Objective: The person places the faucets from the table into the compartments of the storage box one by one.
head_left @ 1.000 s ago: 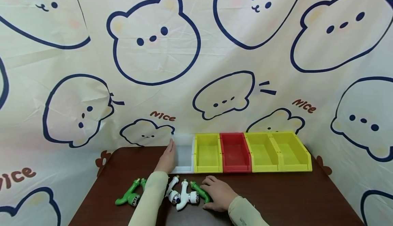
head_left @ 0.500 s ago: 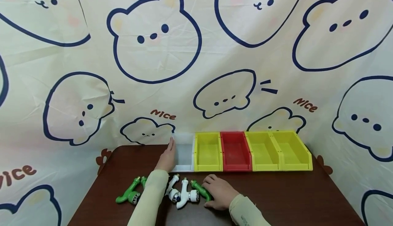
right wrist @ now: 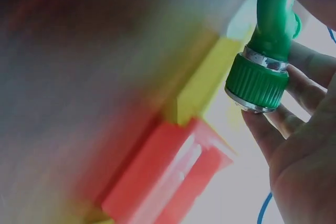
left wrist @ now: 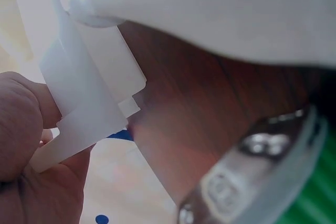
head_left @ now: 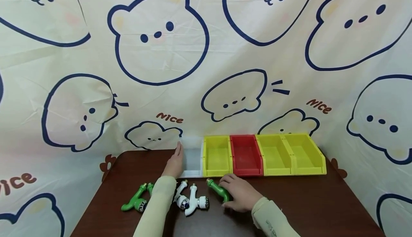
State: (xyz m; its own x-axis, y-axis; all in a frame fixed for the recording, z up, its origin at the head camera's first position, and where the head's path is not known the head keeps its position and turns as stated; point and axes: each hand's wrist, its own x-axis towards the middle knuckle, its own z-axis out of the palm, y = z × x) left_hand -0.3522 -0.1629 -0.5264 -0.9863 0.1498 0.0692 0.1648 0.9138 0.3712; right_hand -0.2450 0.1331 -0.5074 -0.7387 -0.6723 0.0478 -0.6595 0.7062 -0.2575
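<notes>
My right hand holds a green tap low over the table, to the right of the other taps. In the right wrist view, the fingers curl about the tap's ribbed knob and the thumb lies by its body. My left hand grips the left wall of the white bin at the row's left end. The left wrist view has the white wall between thumb and fingers. Two white taps lie in the middle; the nearer one shows whole, the other is partly behind my left sleeve.
Right of the white bin stand a yellow bin, a red bin and two more yellow bins. On the left lies a green tap, with another green tap mostly hidden by my left sleeve. A printed cloth hangs behind the table.
My right hand has moved right with the green tap, away from the white tap beside it. The left hand has stayed at the white bin. The head view has tilted slightly down.
</notes>
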